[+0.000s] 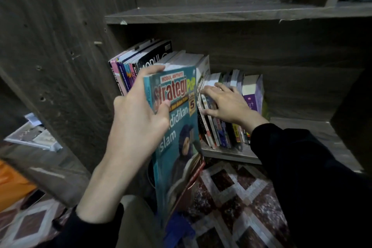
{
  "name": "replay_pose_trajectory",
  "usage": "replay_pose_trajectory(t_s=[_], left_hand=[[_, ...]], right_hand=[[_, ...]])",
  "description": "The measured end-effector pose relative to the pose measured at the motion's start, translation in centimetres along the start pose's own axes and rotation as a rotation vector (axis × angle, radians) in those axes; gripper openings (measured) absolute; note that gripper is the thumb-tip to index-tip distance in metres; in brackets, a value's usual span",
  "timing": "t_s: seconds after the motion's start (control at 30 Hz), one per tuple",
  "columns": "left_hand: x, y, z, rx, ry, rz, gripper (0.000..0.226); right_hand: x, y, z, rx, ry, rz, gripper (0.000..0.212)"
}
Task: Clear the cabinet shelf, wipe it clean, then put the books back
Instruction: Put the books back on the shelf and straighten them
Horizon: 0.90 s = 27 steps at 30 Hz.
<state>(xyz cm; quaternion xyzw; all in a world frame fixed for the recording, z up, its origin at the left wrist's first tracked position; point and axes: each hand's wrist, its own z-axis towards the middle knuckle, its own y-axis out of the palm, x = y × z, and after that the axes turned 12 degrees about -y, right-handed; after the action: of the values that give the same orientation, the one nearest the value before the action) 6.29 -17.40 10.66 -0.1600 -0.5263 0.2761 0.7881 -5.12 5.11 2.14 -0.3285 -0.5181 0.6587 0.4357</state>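
My left hand (138,119) grips a teal workbook (177,139) by its spine edge, thumb across the cover, and the book juts out past the front of the cabinet shelf (231,154). Taller books (141,60) stand packed behind it on the left. My right hand (225,102) rests with spread fingers on the tops and spines of a row of smaller books (219,133), pressing them to the right. A purple book (254,96) closes that row.
An upper shelf board (221,15) runs overhead. The dark cabinet side wall (66,56) is at left. The shelf's right part (314,129) is bare. A patterned mat (237,197) covers the floor below, with a blue cloth (179,229) on it and papers (32,137) at left.
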Motion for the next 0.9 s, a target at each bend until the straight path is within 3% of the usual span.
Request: replay_pose_trajectory(t_s=[0.1, 0.43, 0.67, 0.9], left_hand=[[1.0, 0.6, 0.9, 0.024, 0.038, -0.038, 0.053], [2.3, 4.9, 6.4, 0.032, 0.07, -0.045, 0.052], [1.0, 12.8, 8.3, 0.027, 0.12, -0.186, 0.051], [-3.4, 19.8, 6.9, 0.04, -0.078, -0.221, 0.05]], right_hand=[[0.3, -0.2, -0.3, 0.018, -0.004, -0.012, 0.048], [2.0, -1.2, -3.7, 0.095, 0.035, 0.021, 0.043], [3.5, -0.7, -5.3, 0.13, 0.022, 0.006, 0.043], [3.1, -0.1, -3.6, 0.143, -0.019, 0.019, 0.041]])
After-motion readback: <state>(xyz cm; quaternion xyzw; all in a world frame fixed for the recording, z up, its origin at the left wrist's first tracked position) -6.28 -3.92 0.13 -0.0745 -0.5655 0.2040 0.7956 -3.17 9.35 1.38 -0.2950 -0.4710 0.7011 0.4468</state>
